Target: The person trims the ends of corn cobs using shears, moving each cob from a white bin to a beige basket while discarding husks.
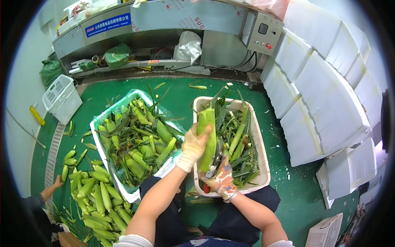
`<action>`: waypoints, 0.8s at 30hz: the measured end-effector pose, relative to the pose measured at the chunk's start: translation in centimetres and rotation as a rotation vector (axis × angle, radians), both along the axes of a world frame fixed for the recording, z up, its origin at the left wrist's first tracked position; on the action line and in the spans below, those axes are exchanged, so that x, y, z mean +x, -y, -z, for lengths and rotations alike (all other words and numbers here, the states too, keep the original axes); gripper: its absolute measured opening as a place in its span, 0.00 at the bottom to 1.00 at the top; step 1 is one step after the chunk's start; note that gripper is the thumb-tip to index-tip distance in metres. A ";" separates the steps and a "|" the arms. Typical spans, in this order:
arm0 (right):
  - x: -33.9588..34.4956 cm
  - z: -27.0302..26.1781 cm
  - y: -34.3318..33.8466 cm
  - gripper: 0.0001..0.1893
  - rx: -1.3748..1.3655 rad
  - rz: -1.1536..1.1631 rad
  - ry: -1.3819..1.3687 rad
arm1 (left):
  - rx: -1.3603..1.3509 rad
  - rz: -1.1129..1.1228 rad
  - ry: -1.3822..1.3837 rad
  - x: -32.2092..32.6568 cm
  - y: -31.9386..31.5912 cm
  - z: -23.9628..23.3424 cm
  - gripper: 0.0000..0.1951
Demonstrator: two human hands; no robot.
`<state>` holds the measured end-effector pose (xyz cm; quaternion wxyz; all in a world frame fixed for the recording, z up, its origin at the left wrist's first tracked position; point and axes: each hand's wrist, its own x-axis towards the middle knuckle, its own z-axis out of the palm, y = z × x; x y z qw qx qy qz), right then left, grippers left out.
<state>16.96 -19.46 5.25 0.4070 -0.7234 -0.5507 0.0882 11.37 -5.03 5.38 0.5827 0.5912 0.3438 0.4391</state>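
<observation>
My left hand point(193, 146), in a pale work glove, grips an upright ear of green-husked corn point(206, 117). In my right hand point(224, 182), under a camouflage-patterned glove, are pruning shears point(215, 163) with a red handle end showing below. The shears sit against the lower right side of the ear; whether their blades are open is hidden. Both hands are over a cream plastic crate point(266, 173) that holds cut husk leaves and stalk pieces point(236, 139). To the left, a white foam box point(101, 145) lined with green film is filled with leafy, unhusked corn point(139, 157).
Trimmed corn ears point(98, 197) lie heaped on the green floor at lower left, where another person's hand point(57, 182) touches an ear. White foam boxes point(327, 89) are stacked at right. A steel machine point(185, 18) with a control box point(265, 34) stands ahead. A white basket point(63, 98) is at left.
</observation>
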 end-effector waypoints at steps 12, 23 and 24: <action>1.0 1.5 -0.7 0.35 0.035 0.016 0.039 | 0.060 -0.093 -0.119 -2.4 -2.4 0.3 0.27; 3.1 -2.1 -6.3 0.21 0.126 0.205 0.031 | 0.236 -0.063 -0.445 -1.3 1.6 0.2 0.19; 3.4 -1.3 -5.9 0.20 0.178 0.208 0.036 | 0.174 -0.082 -0.440 -1.1 1.6 0.6 0.22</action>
